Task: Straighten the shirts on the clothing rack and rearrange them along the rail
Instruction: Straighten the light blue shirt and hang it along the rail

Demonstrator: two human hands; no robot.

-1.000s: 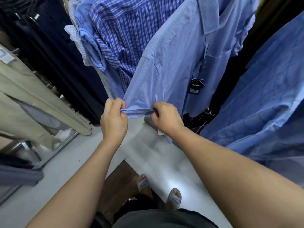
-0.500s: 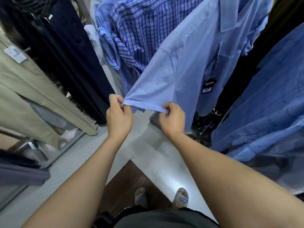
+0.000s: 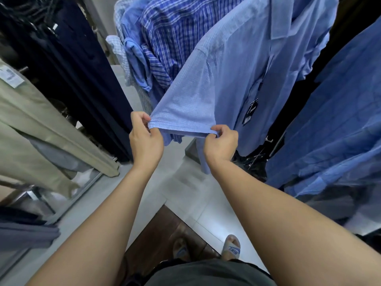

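A light blue short-sleeved shirt hangs in the middle of the view with a black tag on its front. Its sleeve is stretched flat toward me. My left hand pinches the left corner of the sleeve hem. My right hand pinches the right corner of the same hem. A blue and white checked shirt hangs behind it to the left, with more pale blue shirts bunched beside it. Another blue shirt hangs on the right. The rail itself is out of view.
Dark navy garments and beige trousers hang on the left over a metal rack base. The floor below is pale tile with a dark wooden strip. My sandalled feet stand near the bottom edge.
Both hands have moved apart along the sleeve hem and risen a little. The crumpled sleeve end is now spread out flat and taut between them.
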